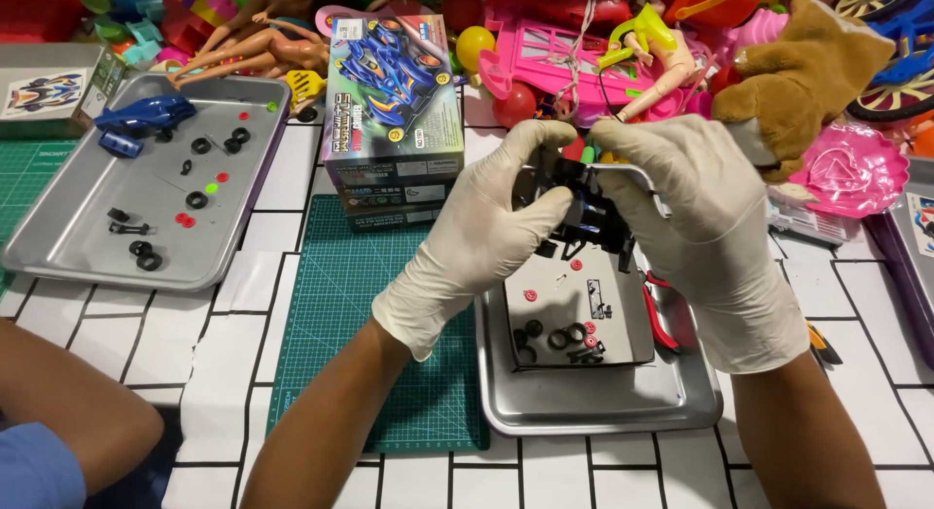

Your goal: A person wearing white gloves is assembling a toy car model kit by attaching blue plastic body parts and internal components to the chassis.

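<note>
Black toy car chassis (584, 217) sits pinched between both gloved hands, left hand (477, 241) and right hand (696, 227) closed on it, above a steel tray (584, 407) of small wheels (556, 339) on the counter (233, 314).

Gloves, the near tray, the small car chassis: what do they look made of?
Gloves, left hand and right hand: thin off-white latex or nitrile, matte, wrinkling at the cuffs. Near tray: brushed metal, probably steel or aluminium, soft grey reflections, rolled rim. Car chassis: moulded black and blue plastic, slightly glossy.
</note>
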